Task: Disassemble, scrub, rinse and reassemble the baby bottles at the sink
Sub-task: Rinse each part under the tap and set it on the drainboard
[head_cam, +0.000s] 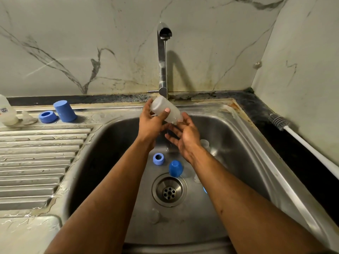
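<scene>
My left hand (150,123) grips a clear bottle body (166,111), tilted with its mouth down to the right, under a thin stream from the tap (162,57). My right hand (185,137) is open just below the bottle's mouth, fingers spread. In the sink (102,162) lie a blue collar ring (158,158), a blue cap (175,168) and a clear nipple (205,143). On the drainboard stand another bottle body (7,110), a clear nipple (27,118), a blue ring (48,116) and a blue cap (65,111).
A bottle brush (300,138) with a white handle lies on the dark counter at the right. The drain (169,191) sits in the middle of the basin. The ribbed drainboard (36,162) lies to the left. A marble wall rises behind.
</scene>
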